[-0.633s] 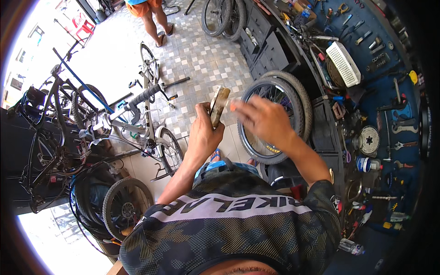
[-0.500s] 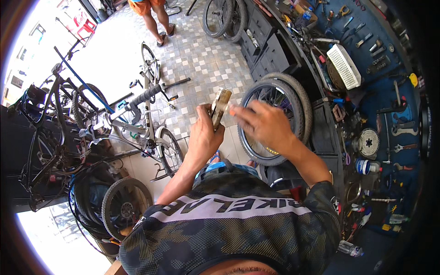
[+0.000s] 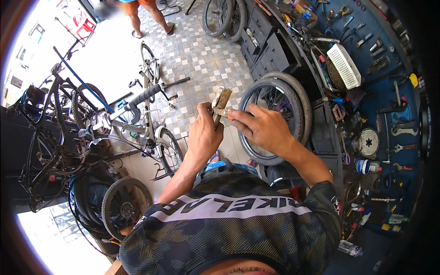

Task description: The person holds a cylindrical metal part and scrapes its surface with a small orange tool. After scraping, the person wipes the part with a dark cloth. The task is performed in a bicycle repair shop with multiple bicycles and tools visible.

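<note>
In front of my chest, my left hand (image 3: 201, 135) is closed around a worn, brownish-grey cylindrical part (image 3: 222, 97), its upper end standing clear above my fingers. My right hand (image 3: 265, 126) pinches a small tool with an orange handle (image 3: 230, 116). The tool's thin, pale tip lies against the side of the cylindrical part; its exact kind is too small to tell. Most of the handle is hidden by my right fingers, and the lower end of the part by my left palm.
A white bicycle (image 3: 147, 91) stands to the left, with a dark frame (image 3: 52, 101) beyond it. Two wheels (image 3: 300, 107) lean against black drawers (image 3: 270, 57) at the right. The blue bench (image 3: 385, 107) carries tools and a white basket (image 3: 343, 66). Another person's legs (image 3: 153, 16) stand far ahead.
My right hand, blurred by motion before, is now sharp, with the tool's tip against the part. The cylinder is slightly turned. The other person's feet have moved apart.
</note>
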Demonstrator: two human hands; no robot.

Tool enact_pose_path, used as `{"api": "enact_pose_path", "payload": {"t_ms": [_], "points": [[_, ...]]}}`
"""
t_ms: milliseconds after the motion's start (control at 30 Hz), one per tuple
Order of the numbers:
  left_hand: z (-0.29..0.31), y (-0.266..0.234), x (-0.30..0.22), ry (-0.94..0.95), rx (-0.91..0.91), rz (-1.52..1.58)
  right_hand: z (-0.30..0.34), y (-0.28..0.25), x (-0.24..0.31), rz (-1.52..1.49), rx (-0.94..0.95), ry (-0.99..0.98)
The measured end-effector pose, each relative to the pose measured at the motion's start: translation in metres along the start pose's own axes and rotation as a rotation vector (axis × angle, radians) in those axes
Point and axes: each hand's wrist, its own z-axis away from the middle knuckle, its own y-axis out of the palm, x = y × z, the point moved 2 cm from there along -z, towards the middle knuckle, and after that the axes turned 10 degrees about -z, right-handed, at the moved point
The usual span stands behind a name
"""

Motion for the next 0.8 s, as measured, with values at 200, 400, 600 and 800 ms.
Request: {"api": "enact_pose_path", "payload": {"t_ms": [200,400,600,800], "points": [[0.000,0.000,-0.001,0.005,-0.006,-0.007,0.004,0.001,0.008,-0.035,0.030,-0.003],[-0.002,-0.002,-0.003,-0.021,0.002,0.006,0.002,0.003,-0.002,-0.039,-0.025,0.015],[-0.003,-0.001,-0.002,-0.006,-0.014,-0.018,-0.001,-0.001,-0.003,-0.032,-0.018,0.058],[-0.004,0.000,0.000,0.009,-0.007,-0.028,-0.001,0.000,-0.008,0.007,-0.045,0.035]]}}
